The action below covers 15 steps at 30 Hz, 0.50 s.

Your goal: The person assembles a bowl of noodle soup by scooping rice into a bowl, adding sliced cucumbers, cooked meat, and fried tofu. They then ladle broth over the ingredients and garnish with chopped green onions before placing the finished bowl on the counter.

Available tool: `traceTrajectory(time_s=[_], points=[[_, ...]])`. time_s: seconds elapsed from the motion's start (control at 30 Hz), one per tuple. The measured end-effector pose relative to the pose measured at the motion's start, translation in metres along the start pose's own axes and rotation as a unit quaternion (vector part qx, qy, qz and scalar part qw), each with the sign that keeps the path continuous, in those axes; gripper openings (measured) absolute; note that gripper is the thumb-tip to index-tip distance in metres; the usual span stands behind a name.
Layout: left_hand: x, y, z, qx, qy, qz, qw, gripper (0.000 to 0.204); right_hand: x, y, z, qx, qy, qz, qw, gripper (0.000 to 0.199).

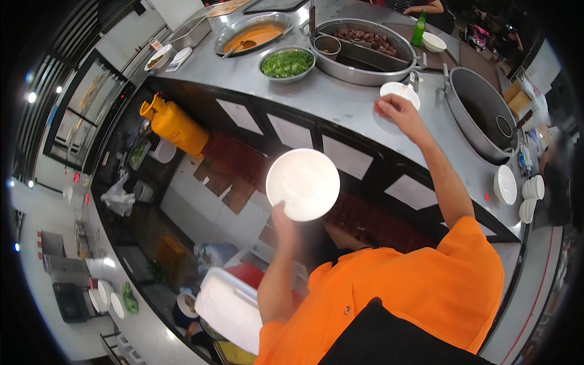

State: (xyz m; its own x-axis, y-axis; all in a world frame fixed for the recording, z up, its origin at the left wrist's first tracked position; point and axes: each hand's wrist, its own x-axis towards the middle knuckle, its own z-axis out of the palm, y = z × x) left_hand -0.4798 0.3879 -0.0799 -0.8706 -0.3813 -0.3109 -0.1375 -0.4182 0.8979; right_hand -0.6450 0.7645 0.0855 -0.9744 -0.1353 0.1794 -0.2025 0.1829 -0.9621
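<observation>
My left hand (283, 220) grips an empty white bowl (303, 179) by its near rim, out in front of my body above the floor. The thumb lies over the edge; the other fingers are hidden beneath. On the steel counter, a small white dish (399, 90) sits just behind my right hand (398, 111), which partly covers it. The fingers of that hand are drawn together, and I cannot make out what is between them.
Along the counter (359, 109) stand a bowl of chopped greens (287, 64), a pan of orange sauce (258, 33), a divided pot with dark meat chunks (365, 52), a deep pot (477, 109), a green bottle (418, 29) and stacked white bowls (533, 187). A yellow gas cylinder (177, 129) stands below.
</observation>
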Motion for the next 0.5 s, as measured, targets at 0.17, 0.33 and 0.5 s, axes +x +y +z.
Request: traceTrajectory(time_s=[0.17,0.33,0.5], points=[[0.152,0.054,0.069,0.334,-0.125,0.155,0.921,0.042,0.179,0.005,-0.018,-0.060,0.070,0.048,0.995,0.031],[0.237,0.125,0.184,0.361,-0.211,0.066,0.906,0.043,0.344,0.066,-0.064,-0.382,0.203,0.106,0.895,0.040],[0.267,0.124,0.211,0.324,-0.236,0.047,0.915,0.041,0.430,0.117,-0.072,-0.473,0.138,0.291,0.820,0.071]])
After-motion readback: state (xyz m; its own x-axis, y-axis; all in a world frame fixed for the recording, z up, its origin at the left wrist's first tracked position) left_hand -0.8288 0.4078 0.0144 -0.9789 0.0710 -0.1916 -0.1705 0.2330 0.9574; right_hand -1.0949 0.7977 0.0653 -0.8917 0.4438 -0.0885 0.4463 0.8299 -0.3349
